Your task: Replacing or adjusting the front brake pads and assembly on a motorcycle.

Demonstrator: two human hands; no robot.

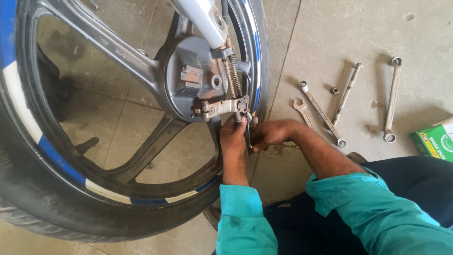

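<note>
Both hands worked at the rusty metal brake lever (222, 106) on the grey drum hub (188, 71). Left hand (233, 137) pinched its end; right hand (266, 134) gripped a thin cable (248, 134).

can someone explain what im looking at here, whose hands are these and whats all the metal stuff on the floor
This is one picture from a camera worn on a person's head, looking down at their own two bare hands. The left hand and right hand meet at a small metal lever on the hub of a motorcycle wheel, pinching a thin rod or cable end there. On the concrete floor to the right lie several spanners, a small nut and a green box.
</note>
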